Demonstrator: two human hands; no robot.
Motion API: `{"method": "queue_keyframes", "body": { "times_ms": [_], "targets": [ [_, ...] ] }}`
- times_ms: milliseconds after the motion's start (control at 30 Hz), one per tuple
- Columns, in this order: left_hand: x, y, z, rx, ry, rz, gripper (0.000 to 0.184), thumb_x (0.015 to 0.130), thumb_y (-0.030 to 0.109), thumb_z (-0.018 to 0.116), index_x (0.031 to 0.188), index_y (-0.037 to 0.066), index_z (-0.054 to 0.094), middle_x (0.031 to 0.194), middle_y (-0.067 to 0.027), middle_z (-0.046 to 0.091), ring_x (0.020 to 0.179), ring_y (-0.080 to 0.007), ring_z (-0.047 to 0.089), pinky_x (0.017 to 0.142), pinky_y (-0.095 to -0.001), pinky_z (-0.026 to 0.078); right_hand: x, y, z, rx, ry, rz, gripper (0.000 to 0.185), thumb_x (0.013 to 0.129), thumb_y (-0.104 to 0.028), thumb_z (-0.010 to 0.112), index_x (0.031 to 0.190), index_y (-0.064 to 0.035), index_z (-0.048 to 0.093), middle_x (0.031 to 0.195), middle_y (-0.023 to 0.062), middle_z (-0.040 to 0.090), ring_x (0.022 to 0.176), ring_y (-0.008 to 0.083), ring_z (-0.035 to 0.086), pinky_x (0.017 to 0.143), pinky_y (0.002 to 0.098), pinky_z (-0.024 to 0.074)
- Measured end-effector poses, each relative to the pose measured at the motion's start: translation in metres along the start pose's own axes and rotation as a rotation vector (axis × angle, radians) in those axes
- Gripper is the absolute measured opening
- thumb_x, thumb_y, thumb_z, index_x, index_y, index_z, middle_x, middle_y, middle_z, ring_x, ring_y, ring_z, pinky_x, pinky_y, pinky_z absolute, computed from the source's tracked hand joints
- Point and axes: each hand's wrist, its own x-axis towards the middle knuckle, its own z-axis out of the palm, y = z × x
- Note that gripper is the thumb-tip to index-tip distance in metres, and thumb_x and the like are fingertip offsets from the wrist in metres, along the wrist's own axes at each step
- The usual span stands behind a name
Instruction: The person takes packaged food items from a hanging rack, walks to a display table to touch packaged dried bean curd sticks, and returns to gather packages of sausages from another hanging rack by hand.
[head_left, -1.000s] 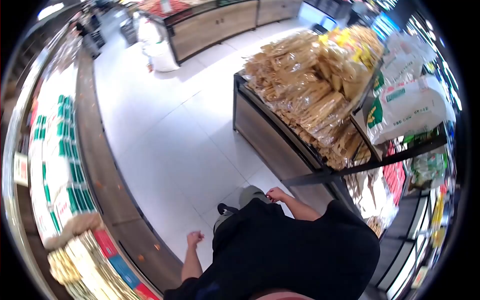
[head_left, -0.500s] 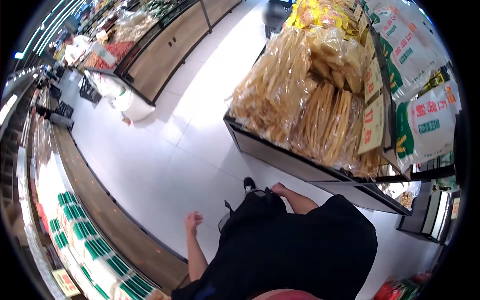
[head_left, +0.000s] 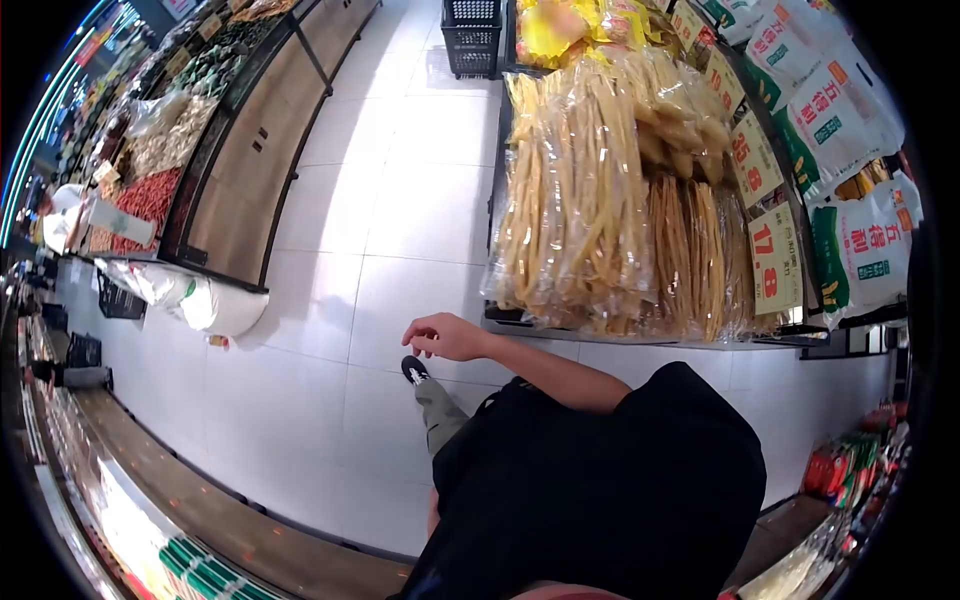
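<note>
My right hand (head_left: 446,336) reaches across in front of my body above the tiled floor. Its fingers are loosely bent and somewhat apart, with nothing in them. To its right, clear plastic bags of long tan dried sticks (head_left: 580,200) lie piled on a display stand, and the hand does not touch them. A second group of darker dried sticks (head_left: 690,250) lies beside them. My left hand is out of sight; only a sliver of the left arm (head_left: 432,514) shows beside my dark clothing.
Price signs (head_left: 775,260) and white printed sacks (head_left: 865,245) line the stand's right side. Black crates (head_left: 470,40) stand at the far end of the aisle. A counter (head_left: 235,170) with loose dried goods is on the left. A wooden ledge (head_left: 230,515) runs along the lower left.
My right hand has swung forward and left from beside my body. My left hand has dropped out of view. The view has turned right, and a foot has stepped forward.
</note>
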Motion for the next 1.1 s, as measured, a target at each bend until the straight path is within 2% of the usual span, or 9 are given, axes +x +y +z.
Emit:
{"method": "queue_keyframes", "body": {
  "times_ms": [167,233,300,467,633,833,967,1033,1100],
  "targets": [
    [0.100,0.134,-0.167,-0.309,-0.123,-0.204,0.038,0.092,0.028,0.047,0.117,0.001,0.058,0.097,-0.0107,0.066,0.085,-0.0217,0.063,0.074,-0.0371,0.050,0.056,-0.017,0.005,-0.127,0.172,0.075,0.022,0.091,-0.016,0.051,0.104,-0.0028,0.062,0.084,0.0079,0.067,0.072,0.0152,0.060,0.068,0.0287,0.0493],
    [0.160,0.142,-0.227,-0.552,-0.081,-0.261,0.039,0.092,0.028,0.046,0.116,-0.001,0.056,0.103,-0.0113,0.065,0.090,-0.0242,0.064,0.077,-0.0369,0.051,0.074,-0.030,0.000,-0.176,0.351,0.044,0.022,0.090,-0.017,0.053,0.103,-0.0035,0.064,0.084,0.0094,0.067,0.072,0.0180,0.061,0.067,0.0310,0.0492],
    [0.215,0.171,-0.290,-0.428,-0.114,-0.193,0.037,0.091,0.025,0.049,0.118,0.000,0.054,0.101,-0.0118,0.065,0.086,-0.0216,0.064,0.072,-0.0337,0.053,0.078,-0.058,-0.013,-0.205,0.486,0.049,0.021,0.089,-0.014,0.054,0.103,-0.0027,0.064,0.086,0.0111,0.066,0.075,0.0213,0.062,0.070,0.0319,0.0495],
    [0.336,0.292,-0.387,-0.220,-0.124,-0.059,0.031,0.090,0.023,0.051,0.111,0.001,0.057,0.094,-0.0127,0.065,0.076,-0.0211,0.064,0.062,-0.0311,0.053,0.042,-0.109,-0.061,-0.537,1.172,-0.114,0.020,0.084,-0.008,0.059,0.101,-0.0023,0.065,0.094,0.0131,0.065,0.089,0.0269,0.061,0.082,0.0342,0.0477],
    [0.414,0.415,-0.369,-0.189,-0.185,0.050,0.030,0.090,0.023,0.051,0.110,0.001,0.057,0.093,-0.0125,0.065,0.075,-0.0203,0.065,0.060,-0.0292,0.052,-0.020,-0.135,-0.094,-0.867,1.702,0.127,0.022,0.080,-0.006,0.061,0.102,-0.0058,0.065,0.103,0.0104,0.061,0.105,0.0284,0.052,0.093,0.0383,0.0420],
    [0.424,0.512,-0.276,0.061,-0.542,0.134,0.031,0.092,0.025,0.051,0.114,0.004,0.055,0.095,-0.0115,0.065,0.078,-0.0190,0.064,0.065,-0.0294,0.052,-0.045,-0.114,-0.136,-0.871,2.039,0.479,0.030,0.078,-0.011,0.065,0.108,-0.0071,0.063,0.116,0.0131,0.054,0.114,0.0310,0.045,0.100,0.0407,0.0356],
    [0.423,0.548,-0.256,0.131,-0.579,0.111,0.030,0.093,0.026,0.051,0.114,0.004,0.055,0.097,-0.0118,0.065,0.082,-0.0203,0.065,0.069,-0.0317,0.052,-0.046,-0.109,-0.169,-0.810,2.019,0.537,0.040,0.078,-0.014,0.066,0.117,-0.0082,0.059,0.121,0.0149,0.051,0.117,0.0324,0.043,0.103,0.0417,0.0329],
    [0.447,0.555,-0.259,0.140,-0.575,0.094,0.029,0.093,0.025,0.051,0.113,0.004,0.055,0.097,-0.0115,0.065,0.083,-0.0211,0.065,0.070,-0.0329,0.052,-0.047,-0.111,-0.186,-0.778,1.927,0.697,0.050,0.079,-0.015,0.066,0.127,-0.0093,0.053,0.126,0.0147,0.049,0.121,0.0334,0.041,0.106,0.0427,0.0300],
    [0.463,0.561,-0.262,0.104,-0.493,0.008,0.026,0.093,0.019,0.048,0.112,0.002,0.055,0.097,-0.0131,0.066,0.080,-0.0224,0.065,0.068,-0.0333,0.053,-0.044,-0.119,-0.200,-0.779,1.870,0.742,0.056,0.079,-0.018,0.068,0.131,-0.0067,0.050,0.129,0.0178,0.050,0.120,0.0338,0.046,0.104,0.0429,0.0355]
  ]
}}
